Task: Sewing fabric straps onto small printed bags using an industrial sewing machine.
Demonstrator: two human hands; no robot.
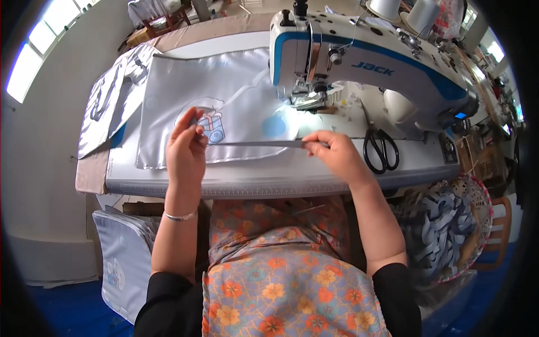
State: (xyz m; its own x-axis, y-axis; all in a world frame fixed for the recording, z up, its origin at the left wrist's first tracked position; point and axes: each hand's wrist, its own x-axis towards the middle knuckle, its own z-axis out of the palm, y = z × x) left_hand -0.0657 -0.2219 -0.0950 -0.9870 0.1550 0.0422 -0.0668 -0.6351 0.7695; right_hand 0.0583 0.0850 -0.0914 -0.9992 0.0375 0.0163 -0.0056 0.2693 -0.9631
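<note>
A narrow grey fabric strip [258, 144] is stretched straight between my two hands, above the near part of a silvery-white fabric panel [168, 78]. My left hand [188, 149] is raised with curled fingers, closed at the strip's left end beside a blue and pink printed drawing [213, 129]. The exact grip there is partly hidden by the fingers. At the strip's other end, my right hand [334, 154] pinches it between thumb and fingers. Behind the strip, the panel's right side reaches the lit needle area of a white and blue sewing machine [365, 64].
Black-handled scissors [382, 151] lie right of my right hand. Folded silvery pieces [106, 106] rest at the table's left. Below it hangs a stack of grey printed panels [123, 258]. A pink-rimmed basket [484, 227] at lower right holds many grey strips [446, 224]. Thread cones [424, 17] stand behind the machine.
</note>
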